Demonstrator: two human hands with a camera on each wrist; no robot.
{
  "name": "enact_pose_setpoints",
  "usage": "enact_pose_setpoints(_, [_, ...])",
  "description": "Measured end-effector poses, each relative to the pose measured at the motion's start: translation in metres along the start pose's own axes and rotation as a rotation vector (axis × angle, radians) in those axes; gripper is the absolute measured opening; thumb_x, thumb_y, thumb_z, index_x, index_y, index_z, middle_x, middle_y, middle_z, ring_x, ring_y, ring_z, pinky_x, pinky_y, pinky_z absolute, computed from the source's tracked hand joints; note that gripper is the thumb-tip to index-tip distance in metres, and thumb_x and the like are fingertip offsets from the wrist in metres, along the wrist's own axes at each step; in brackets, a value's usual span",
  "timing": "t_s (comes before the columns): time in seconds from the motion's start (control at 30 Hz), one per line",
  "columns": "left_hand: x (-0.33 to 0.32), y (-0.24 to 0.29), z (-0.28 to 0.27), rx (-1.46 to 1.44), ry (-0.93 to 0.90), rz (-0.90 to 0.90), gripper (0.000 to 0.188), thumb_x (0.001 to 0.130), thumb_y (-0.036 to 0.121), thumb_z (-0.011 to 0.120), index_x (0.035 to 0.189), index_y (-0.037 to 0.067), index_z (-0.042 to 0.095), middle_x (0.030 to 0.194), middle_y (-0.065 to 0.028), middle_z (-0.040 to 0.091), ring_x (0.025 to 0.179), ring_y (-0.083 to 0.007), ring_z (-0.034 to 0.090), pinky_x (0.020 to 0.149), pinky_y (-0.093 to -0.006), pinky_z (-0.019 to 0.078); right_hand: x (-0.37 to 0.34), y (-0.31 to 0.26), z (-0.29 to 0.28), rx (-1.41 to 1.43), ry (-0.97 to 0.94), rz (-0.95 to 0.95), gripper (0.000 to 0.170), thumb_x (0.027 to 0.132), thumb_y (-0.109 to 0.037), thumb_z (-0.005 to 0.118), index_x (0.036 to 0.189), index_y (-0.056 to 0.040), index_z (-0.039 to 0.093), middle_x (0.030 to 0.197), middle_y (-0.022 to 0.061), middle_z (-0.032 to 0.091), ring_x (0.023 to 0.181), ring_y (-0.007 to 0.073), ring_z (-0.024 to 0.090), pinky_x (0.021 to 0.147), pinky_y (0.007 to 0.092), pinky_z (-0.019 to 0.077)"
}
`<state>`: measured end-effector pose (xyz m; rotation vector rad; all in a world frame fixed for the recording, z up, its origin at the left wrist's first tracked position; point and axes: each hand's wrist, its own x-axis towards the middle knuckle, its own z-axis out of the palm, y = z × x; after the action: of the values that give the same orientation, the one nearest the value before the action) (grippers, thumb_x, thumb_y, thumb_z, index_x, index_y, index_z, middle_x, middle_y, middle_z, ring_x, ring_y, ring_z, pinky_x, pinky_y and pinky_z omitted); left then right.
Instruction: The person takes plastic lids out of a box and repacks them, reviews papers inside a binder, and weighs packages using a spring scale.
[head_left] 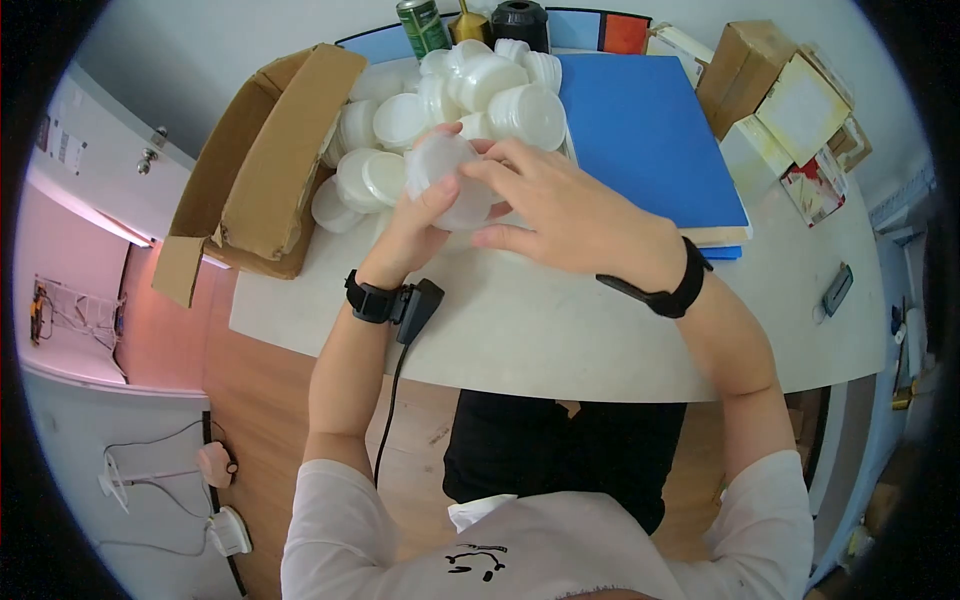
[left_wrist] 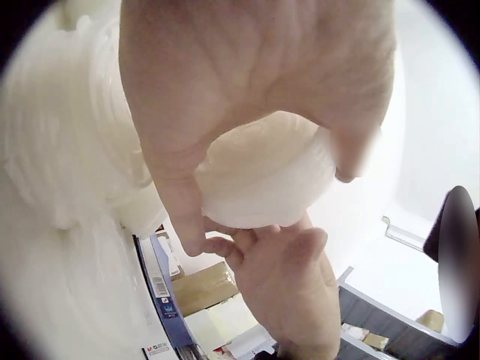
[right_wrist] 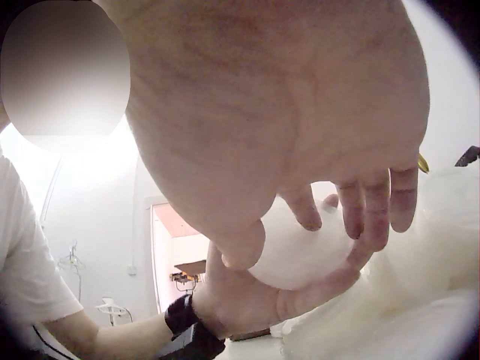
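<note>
My left hand [head_left: 413, 228] holds round translucent plastic lids [head_left: 468, 208] above the table, thumb on the near side and fingers around the far edge. In the left wrist view the lids [left_wrist: 262, 187] show as a shallow white round between thumb and fingers. My right hand [head_left: 565, 205] reaches over from the right, its fingertips right at the lids and its thumb apart below them. Seen from the right wrist, its fingers hang fairly straight in front of the pale lids [right_wrist: 300, 255]. A heap of similar whitish lids [head_left: 525, 115] lies just beyond both hands.
An open cardboard box [head_left: 285, 150] stands left of the heap. A large blue folder [head_left: 640, 140] lies to the right, with small boxes [head_left: 750, 70] behind it. A green can [head_left: 422, 28] and a black container [head_left: 520, 25] stand at the back. A dark phone-like object [head_left: 838, 290] lies far right.
</note>
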<state>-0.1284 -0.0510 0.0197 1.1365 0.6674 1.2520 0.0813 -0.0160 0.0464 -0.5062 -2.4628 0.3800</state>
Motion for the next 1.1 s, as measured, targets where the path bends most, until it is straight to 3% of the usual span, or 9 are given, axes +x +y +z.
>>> enact_pose_setpoints(0.1, [0.004,0.002,-0.008,-0.023,-0.052,0.054,0.083,0.087,0.035,0.073,0.151,0.015,0.025,0.142,-0.0142,0.043,0.133,-0.0339,0.047,0.105,-0.0522,0.0489,0.003,0.01,-0.009,0.012,0.003,0.049,0.048,0.089,-0.031,0.073,0.123,-0.0019,0.057,0.12,0.02,0.056,0.106,0.0394,0.06,0.09,0.0445,0.0494])
enact_pose_setpoints(0.2, [0.001,0.005,-0.004,0.03,0.023,0.099,0.076,0.087,0.04,0.07,0.148,0.016,0.033,0.143,-0.0154,0.045,0.134,-0.0354,0.048,0.106,-0.0575,0.0466,-0.001,0.019,-0.008,-0.053,-0.011,0.131,0.052,0.084,-0.037,0.076,0.117,-0.0003,0.058,0.113,0.0213,0.06,0.101,0.0411,0.061,0.087,0.0481,0.0507])
enact_pose_setpoints(0.27, [0.002,0.006,-0.005,0.018,0.044,0.102,0.076,0.087,0.041,0.07,0.148,0.017,0.033,0.143,-0.015,0.045,0.134,-0.0356,0.048,0.106,-0.0589,0.0463,-0.007,0.022,0.001,-0.225,-0.225,0.196,0.061,0.079,-0.033,0.08,0.124,-0.0029,0.053,0.119,0.0199,0.056,0.112,0.041,0.056,0.094,0.0449,0.0466])
enact_pose_setpoints(0.47, [0.004,0.003,-0.012,-0.008,0.069,0.109,0.077,0.087,0.044,0.071,0.148,0.017,0.032,0.143,-0.0143,0.045,0.134,-0.036,0.048,0.107,-0.061,0.0449,-0.014,0.02,0.011,-0.225,-0.434,0.258,0.069,0.074,-0.033,0.081,0.126,-0.0002,0.05,0.12,0.0227,0.056,0.113,0.0428,0.056,0.098,0.0436,0.0465])
enact_pose_setpoints(0.6, [0.004,0.005,-0.012,-0.029,0.097,0.125,0.083,0.086,0.046,0.073,0.151,0.018,0.028,0.145,-0.0144,0.044,0.136,-0.0358,0.046,0.108,-0.0632,0.0427,-0.003,0.011,-0.036,-0.049,-0.431,0.284,0.072,0.074,-0.031,0.081,0.13,0.0005,0.048,0.124,0.0239,0.056,0.117,0.0395,0.056,0.1,0.0417,0.0464])
enact_pose_setpoints(0.7, [0.002,0.01,-0.005,-0.029,0.06,0.117,0.093,0.084,0.044,0.078,0.152,0.019,0.02,0.144,-0.0127,0.039,0.137,-0.0357,0.043,0.107,-0.0621,0.045,0.003,0.004,-0.06,0.242,-0.165,0.349,0.084,0.078,-0.031,0.084,0.142,-0.0001,0.04,0.131,0.0201,0.054,0.121,0.0285,0.055,0.103,0.0367,0.0453])
enact_pose_setpoints(0.8, [-0.001,0.012,0.001,0.031,-0.01,0.087,0.099,0.08,0.046,0.081,0.153,0.018,0.02,0.147,-0.0111,0.038,0.139,-0.0328,0.041,0.11,-0.0554,0.0429,0.005,0.007,-0.043,0.357,0.035,0.179,0.089,0.078,-0.029,0.085,0.146,-0.0008,0.034,0.135,0.0184,0.052,0.124,0.028,0.054,0.104,0.0384,0.0452])
enact_pose_setpoints(0.97, [-0.002,0.0,-0.006,0.083,-0.054,0.059,0.105,0.074,0.049,0.086,0.151,0.016,0.023,0.148,-0.0094,0.038,0.14,-0.028,0.039,0.112,-0.0453,0.0406,0.01,-0.008,-0.02,0.324,-0.019,0.116,0.094,0.074,-0.026,0.088,0.147,-0.0045,0.033,0.136,0.0184,0.047,0.124,0.0374,0.053,0.106,0.0432,0.0442])
enact_pose_setpoints(1.1, [0.002,0.003,-0.003,0.147,-0.052,0.035,0.107,0.069,0.044,0.09,0.15,0.015,0.026,0.145,-0.0091,0.041,0.136,-0.0269,0.042,0.111,-0.044,0.0409,0.01,0.001,-0.019,0.083,-0.008,0.017,0.091,0.071,-0.025,0.09,0.143,-0.0041,0.038,0.133,0.0176,0.049,0.122,0.0371,0.054,0.102,0.0438,0.0454])
